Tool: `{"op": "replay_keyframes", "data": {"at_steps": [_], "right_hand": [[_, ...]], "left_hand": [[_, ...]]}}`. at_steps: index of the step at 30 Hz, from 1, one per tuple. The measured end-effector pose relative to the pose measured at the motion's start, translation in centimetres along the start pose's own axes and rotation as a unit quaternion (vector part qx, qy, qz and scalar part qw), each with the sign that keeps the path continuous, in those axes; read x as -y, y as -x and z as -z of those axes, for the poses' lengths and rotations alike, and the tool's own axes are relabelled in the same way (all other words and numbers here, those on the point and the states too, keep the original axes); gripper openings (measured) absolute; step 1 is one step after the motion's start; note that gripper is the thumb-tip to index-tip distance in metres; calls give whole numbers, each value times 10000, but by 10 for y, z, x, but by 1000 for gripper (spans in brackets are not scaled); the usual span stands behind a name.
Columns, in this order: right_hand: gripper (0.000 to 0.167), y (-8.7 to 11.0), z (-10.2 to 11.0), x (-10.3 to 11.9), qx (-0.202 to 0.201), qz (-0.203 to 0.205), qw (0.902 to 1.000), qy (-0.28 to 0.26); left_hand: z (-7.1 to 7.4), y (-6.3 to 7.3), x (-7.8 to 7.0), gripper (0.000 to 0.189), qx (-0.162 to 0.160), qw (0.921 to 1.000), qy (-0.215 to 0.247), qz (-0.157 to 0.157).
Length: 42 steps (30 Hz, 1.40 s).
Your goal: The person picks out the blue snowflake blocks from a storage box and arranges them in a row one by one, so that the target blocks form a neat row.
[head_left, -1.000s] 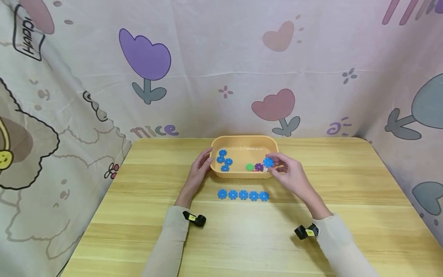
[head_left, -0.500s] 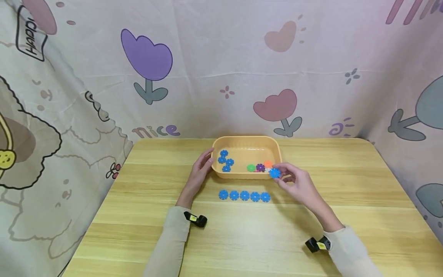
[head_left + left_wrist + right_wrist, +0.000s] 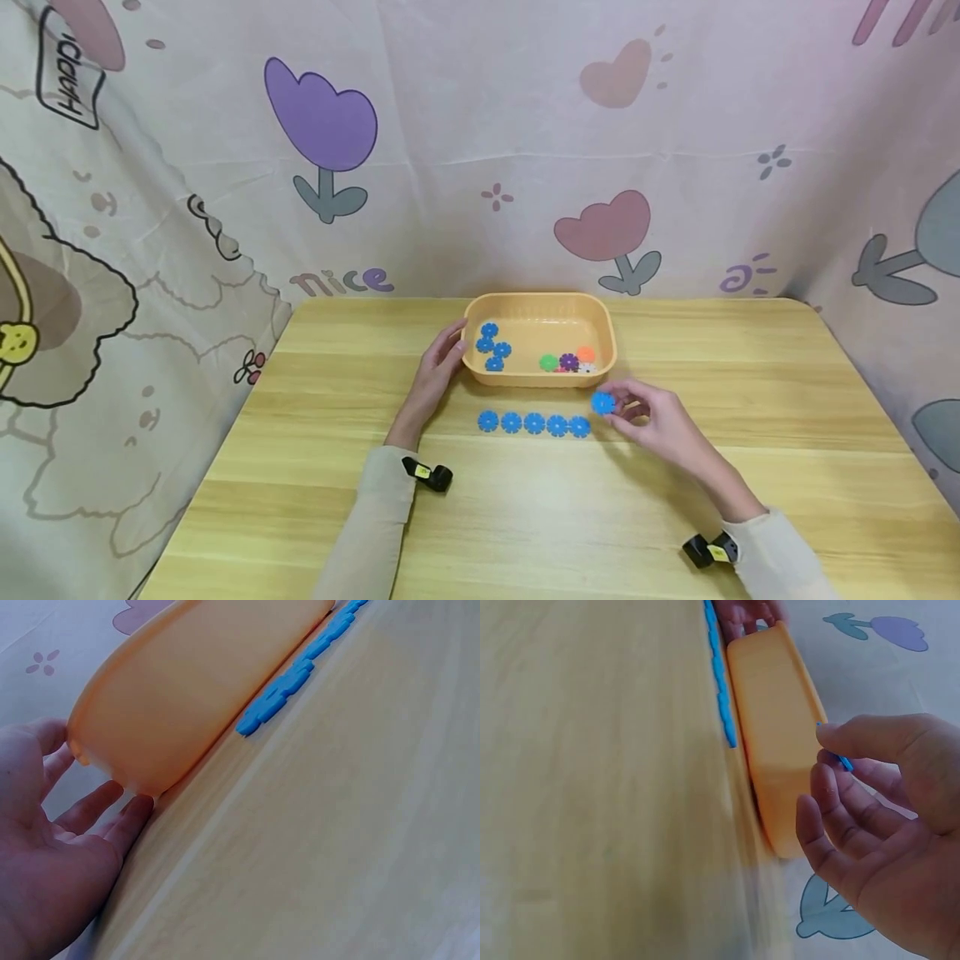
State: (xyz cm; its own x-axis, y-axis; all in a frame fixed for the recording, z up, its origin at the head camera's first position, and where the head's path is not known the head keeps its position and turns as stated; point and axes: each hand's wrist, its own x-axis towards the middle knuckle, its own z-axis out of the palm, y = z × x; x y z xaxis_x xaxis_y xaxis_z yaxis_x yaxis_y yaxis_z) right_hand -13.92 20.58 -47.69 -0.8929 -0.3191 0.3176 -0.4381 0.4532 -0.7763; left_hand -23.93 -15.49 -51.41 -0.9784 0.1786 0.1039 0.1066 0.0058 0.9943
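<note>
In the head view a peach plastic tray (image 3: 540, 379) stands toward the back of the table. My left hand (image 3: 437, 367) grips its left end; in the left wrist view its fingers (image 3: 94, 806) are bent against the tray's end wall. My right hand (image 3: 660, 421) pinches a blue snowflake building disc (image 3: 603, 403) between thumb and fingers, just in front of the tray's right front corner. That disc shows almost edge-on in the right wrist view. A row of several blue snowflake discs (image 3: 534, 423) lies flat on the table before the tray, left of the held one.
Inside the tray, several blue discs (image 3: 494, 364) lie at the left. A green disc (image 3: 549, 362), a purple disc (image 3: 568, 362), an orange disc (image 3: 585, 354) and a white one (image 3: 587, 367) lie at the right. A patterned cloth (image 3: 450, 167) hangs behind the wooden table (image 3: 525, 533).
My right hand has carried the blue disc from over the tray's right side, past the rim, to the front and right. My left hand stays at the tray's left end.
</note>
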Motion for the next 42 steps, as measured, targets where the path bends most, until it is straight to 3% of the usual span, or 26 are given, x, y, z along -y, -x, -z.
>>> {"op": "replay_keyframes", "data": {"at_steps": [11,15,19,22,31,34,40,42], "right_hand": [[37,6,-2,-11,473,-49,9989,22],[34,8,-4,-16,493,4,9986,165],[31,9,-7,-18,509,36,9981,331],[31,9,-7,-17,556,-41,9975,440],[30,11,-7,-16,757,-271,9947,646],[29,11,-8,-15,768,-296,9943,675],[28,10,-9,-15,776,-277,9937,760],[29,10,-9,-16,785,-264,9935,784]], "left_hand": [[0,-2,-2,47,116,9998,92,107],[-2,2,-16,48,166,9997,62,141],[-2,3,-13,46,82,10000,1,57],[0,-1,-2,44,8,10000,-39,42],[1,-2,-1,47,104,9999,55,60],[0,-2,-4,48,147,9998,52,102],[-4,6,-26,47,199,9997,70,121],[-4,7,-27,47,188,9998,72,90]]}}
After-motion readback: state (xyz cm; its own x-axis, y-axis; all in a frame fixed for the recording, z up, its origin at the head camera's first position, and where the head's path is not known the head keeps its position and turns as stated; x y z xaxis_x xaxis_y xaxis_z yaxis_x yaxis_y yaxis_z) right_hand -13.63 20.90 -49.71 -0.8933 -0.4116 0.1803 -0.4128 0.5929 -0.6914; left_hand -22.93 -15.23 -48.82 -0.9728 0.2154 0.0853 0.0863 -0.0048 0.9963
